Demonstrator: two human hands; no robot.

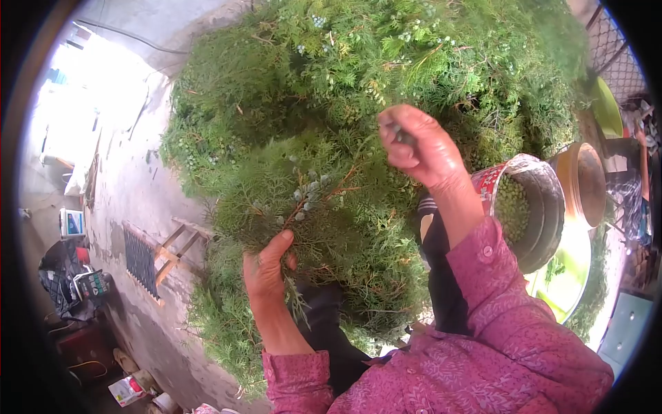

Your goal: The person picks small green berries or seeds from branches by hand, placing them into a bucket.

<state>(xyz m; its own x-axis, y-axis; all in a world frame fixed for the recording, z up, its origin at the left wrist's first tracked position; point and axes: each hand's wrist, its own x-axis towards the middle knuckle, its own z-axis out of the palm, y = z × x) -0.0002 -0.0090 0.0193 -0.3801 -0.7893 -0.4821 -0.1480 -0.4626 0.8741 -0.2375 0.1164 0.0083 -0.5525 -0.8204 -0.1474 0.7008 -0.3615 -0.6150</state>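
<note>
My left hand (267, 272) is closed around the lower stem of a leafy evergreen sprig, apparently arborvitae. A cluster of blue-green seed cones (308, 196) sits on the sprig above my thumb. My right hand (422, 146) is raised to the right of the sprig, fingers curled in, with small grey-green cones (403, 135) partly showing in them. Just beyond my right wrist stands a red and white bucket (545, 234), tilted in view, with many loose green cones (512, 207) inside.
A big heap of cut evergreen branches (386, 62) spreads in front of me. A brown pot (586, 183) and a pale green basin (569, 269) are beside the bucket. A small wooden-framed stool (145, 262) lies on the concrete floor (121, 200) at left.
</note>
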